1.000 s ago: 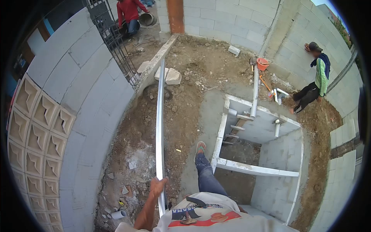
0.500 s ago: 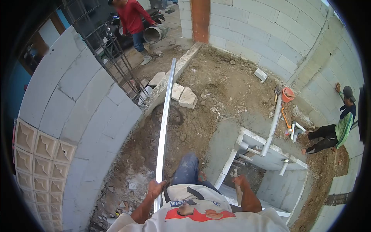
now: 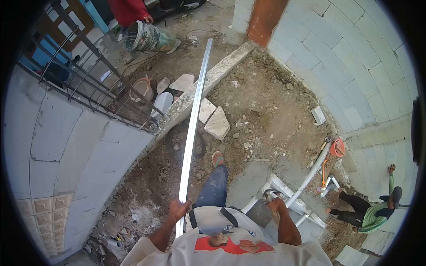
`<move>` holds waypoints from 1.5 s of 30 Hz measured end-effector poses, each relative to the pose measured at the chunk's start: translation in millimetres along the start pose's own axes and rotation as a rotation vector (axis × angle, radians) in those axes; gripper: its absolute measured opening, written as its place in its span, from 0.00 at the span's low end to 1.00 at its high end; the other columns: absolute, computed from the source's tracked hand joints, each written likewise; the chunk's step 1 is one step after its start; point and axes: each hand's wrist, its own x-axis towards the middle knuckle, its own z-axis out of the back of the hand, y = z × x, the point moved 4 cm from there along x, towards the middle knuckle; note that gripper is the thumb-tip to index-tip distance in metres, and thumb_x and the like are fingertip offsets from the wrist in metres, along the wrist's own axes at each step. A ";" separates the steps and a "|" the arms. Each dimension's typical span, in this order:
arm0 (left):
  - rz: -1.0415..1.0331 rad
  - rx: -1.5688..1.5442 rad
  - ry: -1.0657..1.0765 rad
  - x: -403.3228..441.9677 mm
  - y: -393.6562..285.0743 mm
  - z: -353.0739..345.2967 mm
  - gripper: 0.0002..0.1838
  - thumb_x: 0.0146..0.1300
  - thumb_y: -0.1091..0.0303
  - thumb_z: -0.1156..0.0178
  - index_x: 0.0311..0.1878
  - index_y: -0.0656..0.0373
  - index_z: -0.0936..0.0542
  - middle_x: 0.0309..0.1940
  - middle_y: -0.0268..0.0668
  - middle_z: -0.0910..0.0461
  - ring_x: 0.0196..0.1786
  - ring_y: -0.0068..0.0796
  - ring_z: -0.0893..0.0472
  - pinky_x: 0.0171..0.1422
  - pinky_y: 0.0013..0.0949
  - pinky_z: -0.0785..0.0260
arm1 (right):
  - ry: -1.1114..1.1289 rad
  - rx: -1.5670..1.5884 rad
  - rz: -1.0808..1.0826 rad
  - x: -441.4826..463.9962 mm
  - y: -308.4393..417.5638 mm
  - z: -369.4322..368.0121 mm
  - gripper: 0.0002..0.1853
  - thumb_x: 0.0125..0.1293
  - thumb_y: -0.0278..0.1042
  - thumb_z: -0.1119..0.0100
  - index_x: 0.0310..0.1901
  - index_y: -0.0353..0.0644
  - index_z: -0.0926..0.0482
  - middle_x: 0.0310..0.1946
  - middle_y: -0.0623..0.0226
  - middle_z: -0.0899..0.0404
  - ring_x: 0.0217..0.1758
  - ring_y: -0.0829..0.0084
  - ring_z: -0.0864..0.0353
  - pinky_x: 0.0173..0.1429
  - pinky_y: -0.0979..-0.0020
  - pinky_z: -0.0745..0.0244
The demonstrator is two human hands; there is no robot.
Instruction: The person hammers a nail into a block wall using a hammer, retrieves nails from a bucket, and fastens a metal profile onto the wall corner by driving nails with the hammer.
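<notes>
Your left hand [image 3: 179,207] grips the long metal bar [image 3: 191,137], which stretches ahead across the low beam [image 3: 228,67], and your right hand [image 3: 278,206] clasps a tool [image 3: 271,193], so steady the bar's far tip and step carefully over uneven soil [image 3: 270,106]

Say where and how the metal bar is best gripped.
Probably hold the bar nearer mid-length, coming from its left, closing across its narrow width. It is long, straight and slim, and the left hand holds it near its close end, leaving most of it jutting forward.
</notes>
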 end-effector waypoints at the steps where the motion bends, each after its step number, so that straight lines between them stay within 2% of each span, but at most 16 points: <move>1: 0.022 0.012 0.008 8.6 -20.9 5.4 0.20 0.67 0.54 0.30 0.33 0.66 0.12 0.23 0.41 0.13 0.25 0.30 0.13 0.35 0.38 0.20 | 0.025 -0.002 -0.009 -1.8 21.7 29.0 0.33 0.54 0.58 0.27 0.49 0.33 0.11 0.50 0.42 0.11 0.53 0.49 0.11 0.59 0.59 0.17; 4: -0.065 -0.159 -0.072 23.3 -75.1 27.9 0.17 0.64 0.63 0.28 0.46 0.68 0.19 0.27 0.35 0.16 0.26 0.25 0.21 0.34 0.37 0.24 | 0.117 -0.083 -0.145 -13.1 41.6 66.9 0.32 0.49 0.56 0.24 0.51 0.42 0.09 0.54 0.51 0.11 0.60 0.52 0.12 0.64 0.53 0.18; 5: -0.048 -0.149 -0.053 33.2 -82.1 29.2 0.17 0.64 0.63 0.28 0.46 0.68 0.19 0.27 0.35 0.16 0.26 0.25 0.21 0.34 0.37 0.24 | 0.222 -0.142 -0.190 -6.3 46.2 78.9 0.36 0.55 0.58 0.27 0.56 0.33 0.13 0.56 0.54 0.11 0.61 0.61 0.15 0.67 0.61 0.22; 8: -0.083 -0.260 -0.172 57.1 -125.4 49.9 0.16 0.64 0.61 0.28 0.41 0.67 0.17 0.28 0.37 0.14 0.29 0.25 0.20 0.37 0.36 0.24 | 0.224 -0.076 -0.126 74.7 -3.6 41.5 0.31 0.47 0.56 0.24 0.49 0.40 0.08 0.47 0.51 0.09 0.54 0.57 0.09 0.57 0.56 0.16; 13: -0.024 -0.373 -0.221 111.9 -227.1 80.8 0.17 0.64 0.61 0.28 0.40 0.69 0.17 0.27 0.36 0.15 0.29 0.25 0.19 0.37 0.35 0.25 | 0.065 -0.742 0.696 145.3 71.4 99.2 0.23 0.60 0.52 0.31 0.43 0.38 0.08 0.40 0.48 0.09 0.46 0.53 0.08 0.51 0.54 0.17; 14: -0.017 -0.415 -0.205 130.6 -238.2 82.4 0.16 0.64 0.61 0.28 0.41 0.68 0.17 0.28 0.36 0.15 0.30 0.25 0.19 0.36 0.35 0.25 | 0.084 -0.659 0.719 163.5 82.6 115.2 0.23 0.69 0.52 0.39 0.43 0.38 0.09 0.44 0.45 0.09 0.49 0.46 0.09 0.52 0.52 0.17; 18: 0.016 -0.419 -0.325 198.7 -303.3 97.5 0.17 0.64 0.62 0.28 0.45 0.67 0.18 0.30 0.35 0.15 0.31 0.26 0.18 0.38 0.35 0.24 | 0.212 -0.049 0.384 233.8 153.8 226.5 0.25 0.63 0.54 0.37 0.47 0.38 0.09 0.47 0.47 0.10 0.56 0.44 0.12 0.58 0.51 0.19; 20: 0.065 -0.381 -0.363 224.8 -336.6 101.3 0.17 0.64 0.62 0.27 0.46 0.67 0.18 0.31 0.36 0.15 0.32 0.26 0.18 0.39 0.35 0.24 | 0.215 -0.007 0.279 293.4 174.1 259.6 0.26 0.60 0.54 0.36 0.47 0.37 0.09 0.48 0.47 0.10 0.58 0.45 0.12 0.59 0.52 0.19; 25: 0.090 -0.583 -0.501 292.6 -431.2 117.8 0.18 0.63 0.63 0.26 0.48 0.65 0.19 0.32 0.34 0.16 0.30 0.26 0.20 0.40 0.35 0.24 | 0.305 -0.404 0.072 296.7 414.9 492.8 0.29 0.59 0.54 0.29 0.50 0.34 0.14 0.49 0.42 0.11 0.56 0.47 0.11 0.60 0.55 0.16; 29: 0.153 -0.483 -0.584 335.5 -501.1 141.1 0.15 0.64 0.65 0.26 0.45 0.63 0.19 0.29 0.30 0.18 0.29 0.22 0.22 0.36 0.32 0.26 | 0.049 -0.338 0.220 368.9 504.5 616.1 0.24 0.54 0.53 0.31 0.40 0.37 0.10 0.44 0.45 0.10 0.52 0.48 0.10 0.57 0.52 0.17; 32: 0.246 -0.685 -0.577 343.9 -583.0 175.0 0.13 0.62 0.65 0.26 0.41 0.62 0.19 0.27 0.31 0.18 0.27 0.21 0.23 0.32 0.32 0.28 | -0.049 -0.255 0.497 570.8 451.8 637.7 0.25 0.53 0.53 0.29 0.39 0.37 0.10 0.41 0.44 0.11 0.49 0.49 0.10 0.54 0.51 0.18; 35: 0.277 -0.737 -0.620 356.8 -606.8 194.8 0.14 0.60 0.64 0.26 0.40 0.62 0.18 0.27 0.32 0.17 0.26 0.20 0.22 0.31 0.32 0.28 | -0.073 -0.337 0.279 456.5 636.5 757.3 0.24 0.54 0.54 0.28 0.39 0.36 0.11 0.36 0.48 0.10 0.45 0.55 0.10 0.51 0.54 0.19; 37: 0.231 -0.702 -0.698 365.2 -605.2 198.5 0.14 0.60 0.64 0.26 0.40 0.63 0.18 0.28 0.33 0.17 0.28 0.22 0.21 0.34 0.34 0.26 | 0.047 0.277 0.583 616.5 566.7 763.2 0.23 0.55 0.52 0.26 0.36 0.36 0.12 0.31 0.56 0.12 0.37 0.64 0.14 0.45 0.58 0.21; 40: 0.342 -0.765 -0.664 381.4 -616.5 215.8 0.18 0.59 0.60 0.25 0.43 0.64 0.16 0.31 0.37 0.15 0.34 0.26 0.17 0.41 0.37 0.23 | 0.343 0.125 0.651 587.7 660.1 793.1 0.14 0.78 0.46 0.39 0.50 0.46 0.27 0.49 0.53 0.18 0.56 0.48 0.18 0.72 0.47 0.31; 44: 0.341 -0.754 -0.736 424.4 -628.5 271.7 0.24 0.59 0.53 0.23 0.48 0.64 0.14 0.34 0.42 0.13 0.35 0.32 0.15 0.44 0.39 0.22 | 0.170 -0.594 0.612 509.8 841.7 789.2 0.16 0.68 0.44 0.40 0.30 0.41 0.14 0.27 0.64 0.16 0.30 0.66 0.19 0.40 0.61 0.27; 45: 0.338 -0.811 -0.738 447.1 -626.6 276.1 0.26 0.59 0.51 0.23 0.49 0.65 0.14 0.35 0.44 0.12 0.36 0.34 0.15 0.45 0.40 0.21 | 0.074 -0.660 0.833 544.2 864.1 785.2 0.17 0.66 0.43 0.39 0.23 0.41 0.14 0.15 0.68 0.24 0.18 0.68 0.27 0.29 0.61 0.32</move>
